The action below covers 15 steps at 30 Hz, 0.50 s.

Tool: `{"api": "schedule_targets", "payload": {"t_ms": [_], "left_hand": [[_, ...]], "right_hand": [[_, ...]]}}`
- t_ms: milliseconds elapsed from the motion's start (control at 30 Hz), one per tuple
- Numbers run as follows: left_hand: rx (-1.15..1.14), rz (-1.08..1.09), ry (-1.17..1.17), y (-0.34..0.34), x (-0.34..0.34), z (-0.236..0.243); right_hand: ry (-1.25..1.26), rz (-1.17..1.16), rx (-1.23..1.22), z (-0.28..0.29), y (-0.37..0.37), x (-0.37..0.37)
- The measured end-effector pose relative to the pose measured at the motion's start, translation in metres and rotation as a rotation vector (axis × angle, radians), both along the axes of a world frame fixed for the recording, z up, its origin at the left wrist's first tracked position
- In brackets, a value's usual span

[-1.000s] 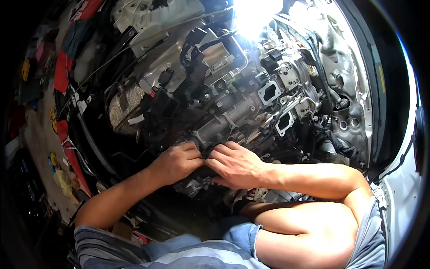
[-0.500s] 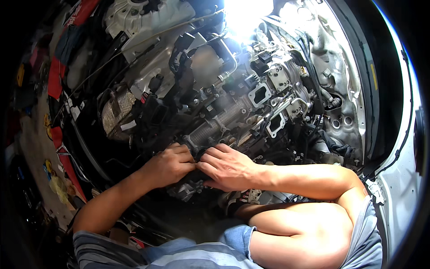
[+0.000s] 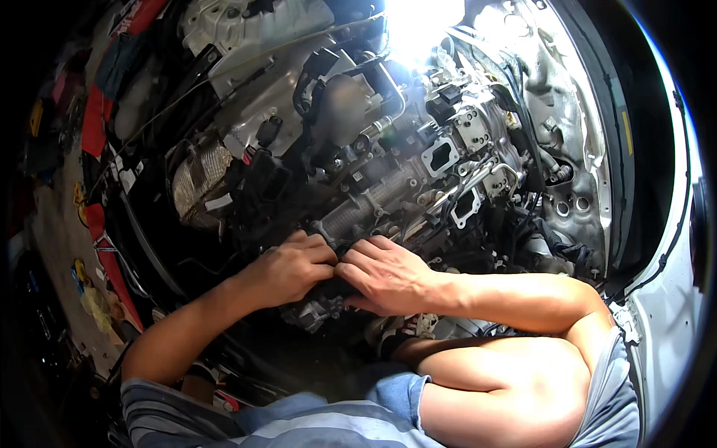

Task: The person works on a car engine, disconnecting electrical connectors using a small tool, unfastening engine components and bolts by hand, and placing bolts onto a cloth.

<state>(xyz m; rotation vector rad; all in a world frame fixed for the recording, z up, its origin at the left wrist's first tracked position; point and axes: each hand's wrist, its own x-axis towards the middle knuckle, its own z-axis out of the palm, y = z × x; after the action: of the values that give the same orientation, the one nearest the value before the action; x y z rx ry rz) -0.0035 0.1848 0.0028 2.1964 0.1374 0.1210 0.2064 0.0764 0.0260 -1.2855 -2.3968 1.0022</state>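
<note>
Both my hands meet at the near edge of a car engine (image 3: 373, 196) in an open engine bay. My left hand (image 3: 297, 267) is closed, knuckles up, its fingertips hidden down among dark engine parts. Right beside it, my right hand (image 3: 385, 275) curls its fingers over the same spot; whatever they grip is out of sight. A small metal housing (image 3: 312, 312) sits just below the hands. Beyond them lie a ribbed metal engine casing (image 3: 370, 198) and a flanged port (image 3: 441, 157) with a dark opening.
A bright work lamp (image 3: 424, 26) glares at the far side. At the left are a foil-like heat shield (image 3: 200, 179) and a red strip (image 3: 95, 123) along the car's edge. Hoses and silvery bodywork (image 3: 575, 134) line the right. My bent leg (image 3: 508, 381) rests close below my right arm.
The engine appears shifted slightly right and down in view. My left hand has moved a little right, and both hands stay together at the same place on the engine.
</note>
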Motion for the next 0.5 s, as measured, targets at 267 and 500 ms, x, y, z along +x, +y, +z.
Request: {"api": "schedule_targets", "payload": {"t_ms": [267, 500], "left_hand": [[-0.028, 0.035, -0.044, -0.005, -0.006, -0.008], [0.019, 0.004, -0.019, -0.003, -0.003, 0.000]], "right_hand": [[0.031, 0.012, 0.017, 0.000, 0.002, 0.000], [-0.004, -0.009, -0.026, 0.000, -0.003, -0.002]]}}
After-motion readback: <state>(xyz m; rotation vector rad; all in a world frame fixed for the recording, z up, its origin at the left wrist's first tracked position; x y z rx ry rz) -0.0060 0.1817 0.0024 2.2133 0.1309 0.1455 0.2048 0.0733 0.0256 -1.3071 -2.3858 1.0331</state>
